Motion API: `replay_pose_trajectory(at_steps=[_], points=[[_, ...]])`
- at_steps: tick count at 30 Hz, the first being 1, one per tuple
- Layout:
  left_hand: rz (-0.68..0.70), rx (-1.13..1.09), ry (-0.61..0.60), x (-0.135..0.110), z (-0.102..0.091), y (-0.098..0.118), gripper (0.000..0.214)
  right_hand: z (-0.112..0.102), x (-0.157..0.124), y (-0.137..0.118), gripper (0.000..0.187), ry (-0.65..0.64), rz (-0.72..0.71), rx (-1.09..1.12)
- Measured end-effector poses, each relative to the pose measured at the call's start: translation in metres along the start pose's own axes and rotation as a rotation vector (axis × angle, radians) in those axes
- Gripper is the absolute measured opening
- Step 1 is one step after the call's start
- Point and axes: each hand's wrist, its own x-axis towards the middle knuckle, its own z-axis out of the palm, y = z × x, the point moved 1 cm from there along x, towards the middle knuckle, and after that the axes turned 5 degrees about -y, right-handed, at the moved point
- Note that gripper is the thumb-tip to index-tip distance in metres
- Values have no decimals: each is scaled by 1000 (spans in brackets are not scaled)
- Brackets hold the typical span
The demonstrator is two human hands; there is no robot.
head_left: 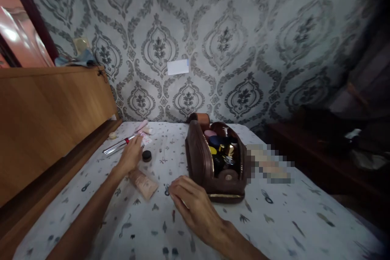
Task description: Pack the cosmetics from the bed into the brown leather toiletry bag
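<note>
My left hand (132, 154) is at the left of the bed, its fingers close together beside slim silver tubes (114, 148), one with a red band. Its fingertips are partly hidden, so I cannot tell what they hold. By its wrist lies a beige squeeze tube (144, 185), and a small jar with a black lid (146, 155) stands just right of it. My right hand (193, 205) is curled over the sheet with its fingers pressed together and nothing showing in them. Beside it sits an open brown zipped bag (198, 158) with several cosmetic containers (227, 150) inside.
Pink and white small items (144, 130) lie beyond my left hand, with a little cream-coloured piece (112, 135) farther left. A wooden panel (55, 118) borders the left side. Behind rises a patterned wall (189, 28). A pixelated patch (271, 164) covers something right of the bag.
</note>
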Motion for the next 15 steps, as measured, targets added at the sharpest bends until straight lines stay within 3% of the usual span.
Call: replay_pose_trajectory(at_steps=[4, 7, 15], points=[[-257, 42, -61, 6, -3, -60, 34, 30, 7, 7, 23, -71, 85, 81], [-376, 32, -131, 0, -2, -87, 28, 47, 9, 13, 22, -39, 130, 150], [-496, -108, -139, -14, 7, -97, 27, 76, -6, 33, 29, -4, 381, 278]])
